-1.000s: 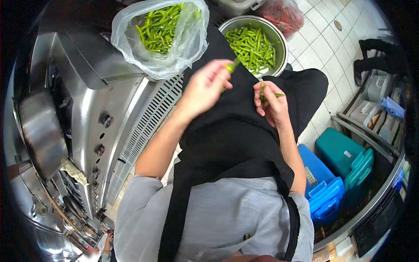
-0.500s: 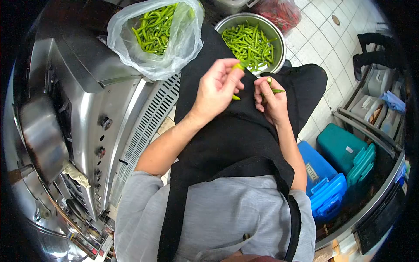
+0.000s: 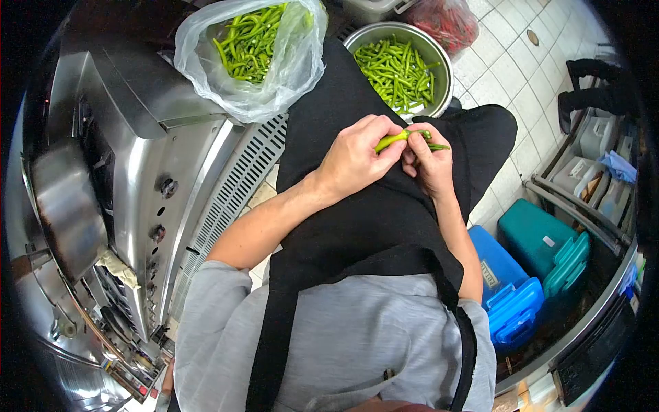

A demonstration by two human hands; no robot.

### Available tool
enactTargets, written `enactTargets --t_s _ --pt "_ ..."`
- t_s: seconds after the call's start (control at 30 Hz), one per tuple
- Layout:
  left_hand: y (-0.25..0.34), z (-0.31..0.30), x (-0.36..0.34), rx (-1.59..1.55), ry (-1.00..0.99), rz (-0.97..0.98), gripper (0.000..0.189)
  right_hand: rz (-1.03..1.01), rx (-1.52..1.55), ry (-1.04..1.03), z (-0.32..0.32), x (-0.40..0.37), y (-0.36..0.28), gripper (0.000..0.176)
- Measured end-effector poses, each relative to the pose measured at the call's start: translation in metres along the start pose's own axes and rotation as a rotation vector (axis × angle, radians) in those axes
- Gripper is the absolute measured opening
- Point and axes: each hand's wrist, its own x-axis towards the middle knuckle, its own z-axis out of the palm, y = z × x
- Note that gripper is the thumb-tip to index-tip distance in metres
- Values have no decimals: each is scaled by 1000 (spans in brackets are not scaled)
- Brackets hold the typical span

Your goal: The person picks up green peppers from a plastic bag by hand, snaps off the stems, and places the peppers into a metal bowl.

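Over the black apron (image 3: 350,233), my two hands meet. My left hand (image 3: 360,154) is closed around a green chili pepper (image 3: 392,141), whose thick end points toward the right hand. My right hand (image 3: 431,161) is also closed, its thumb and fingers at the end of that pepper. A thin green piece (image 3: 439,147) sticks out from the right hand, perhaps another chili; its other end is hidden by the fingers. Just beyond the hands stands a metal bowl (image 3: 447,69) of green chilies (image 3: 395,72). At upper left, an open clear plastic bag (image 3: 199,72) holds more green chilies (image 3: 250,44).
A bag of red chilies (image 3: 445,24) lies behind the bowl. Steel cooking equipment (image 3: 137,172) runs along the left. Blue (image 3: 504,281) and teal (image 3: 539,230) lidded bins stand at right, below a rack with containers (image 3: 576,172). Another person's dark-clad legs (image 3: 594,103) show at upper right.
My hands were apart and have come together. The left hand has moved right and turned the chili from upright to pointing at the right hand.
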Motion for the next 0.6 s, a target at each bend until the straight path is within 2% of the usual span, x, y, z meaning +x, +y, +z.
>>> enactTargets --t_s 0.27,0.33,0.37,0.43,0.6 --pt "-6 6 4 81 -137 118 16 41 110 64 -7 -2 0 15" --pt "-6 9 3 -466 -278 -288 17 30 131 52 -9 -5 -2 15" --pt "-6 9 5 -466 -278 -287 17 31 139 49 -10 -6 -2 16" --pt "-7 6 9 -655 -399 -555 19 28 148 46 -10 -8 -4 16" --pt "-11 4 14 -937 -352 -681 21 43 214 91 -1 -12 -13 17"
